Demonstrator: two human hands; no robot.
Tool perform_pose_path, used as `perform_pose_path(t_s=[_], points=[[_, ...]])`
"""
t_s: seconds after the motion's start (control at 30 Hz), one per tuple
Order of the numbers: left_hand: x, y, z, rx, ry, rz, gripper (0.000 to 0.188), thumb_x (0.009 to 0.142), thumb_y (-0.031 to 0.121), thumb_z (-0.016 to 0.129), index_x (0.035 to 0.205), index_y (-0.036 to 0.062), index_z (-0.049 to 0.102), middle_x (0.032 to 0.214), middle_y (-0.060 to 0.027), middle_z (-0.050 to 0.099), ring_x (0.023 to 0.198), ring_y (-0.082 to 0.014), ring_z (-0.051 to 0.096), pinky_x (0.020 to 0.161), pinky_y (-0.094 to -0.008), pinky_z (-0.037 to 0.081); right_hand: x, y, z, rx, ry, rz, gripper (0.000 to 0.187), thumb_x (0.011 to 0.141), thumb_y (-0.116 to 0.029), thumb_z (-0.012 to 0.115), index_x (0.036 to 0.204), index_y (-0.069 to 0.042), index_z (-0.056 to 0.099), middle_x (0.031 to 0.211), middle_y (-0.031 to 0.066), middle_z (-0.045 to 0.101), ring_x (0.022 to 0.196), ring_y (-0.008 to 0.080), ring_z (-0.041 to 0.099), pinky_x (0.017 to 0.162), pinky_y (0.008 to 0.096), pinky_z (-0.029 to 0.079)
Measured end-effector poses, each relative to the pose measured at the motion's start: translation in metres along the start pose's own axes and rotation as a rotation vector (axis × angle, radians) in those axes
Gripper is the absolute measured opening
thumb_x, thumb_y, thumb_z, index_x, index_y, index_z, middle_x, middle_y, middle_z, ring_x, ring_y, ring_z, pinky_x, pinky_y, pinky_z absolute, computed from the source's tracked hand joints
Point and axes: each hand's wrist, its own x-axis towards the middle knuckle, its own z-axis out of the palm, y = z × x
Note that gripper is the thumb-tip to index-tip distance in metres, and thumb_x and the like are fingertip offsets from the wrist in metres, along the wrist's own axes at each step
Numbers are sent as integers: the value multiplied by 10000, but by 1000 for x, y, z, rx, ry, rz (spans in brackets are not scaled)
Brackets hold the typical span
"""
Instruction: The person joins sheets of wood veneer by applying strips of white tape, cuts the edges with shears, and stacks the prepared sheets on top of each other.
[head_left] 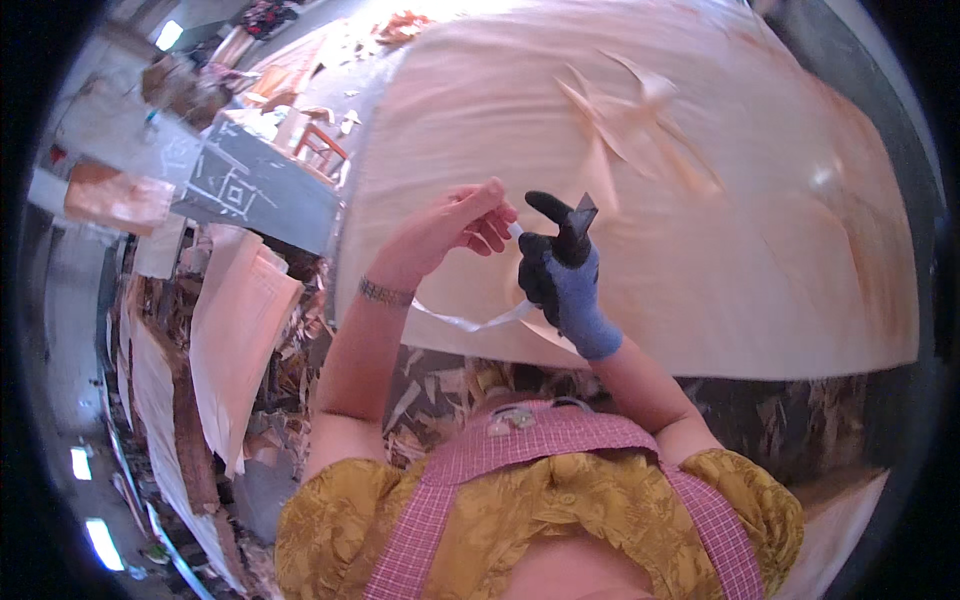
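Observation:
My bare left hand point(455, 228), with a patterned band at the wrist, is closed in a pinch beside a short end of white tape point(515, 231). That end bridges the small gap to my right hand point(562, 278), in a black-and-blue glove. The gloved fingers are curled round a dark, flat-bladed knife point(577, 226), its angled tip pointing up and its handle hidden. Its index finger sticks out toward the left hand. A longer run of the tape hangs slack from below the glove to my left wrist. Beneath both hands spreads a large, pale wood veneer sheet point(760, 270).
Torn, lifted flaps point(625, 130) rise from the veneer's far part. On the left stand a grey box-like block point(265, 185) with white markings and a stack of veneer pieces point(235, 330). Veneer scraps point(430, 395) litter the floor by the near edge.

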Motion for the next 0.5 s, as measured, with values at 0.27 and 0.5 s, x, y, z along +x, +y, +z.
perform_pose_path(t_s=[0.27,0.5], points=[[128,-9,230,375,-390,-83,176,931,214,658,889,44,650,794,24,635,715,-48,579,640,-203,490,-109,-127,-188,-183,388,171,352,914,-205,693,1222,-62,603,708,34,650,486,66,528,431,207,389],[281,-42,379,721,-605,88,281,932,292,648,912,11,643,798,-27,643,738,-95,595,671,-267,512,-180,-154,-336,-201,714,155,268,967,-278,624,1102,-48,660,701,32,642,461,51,465,428,203,346]])
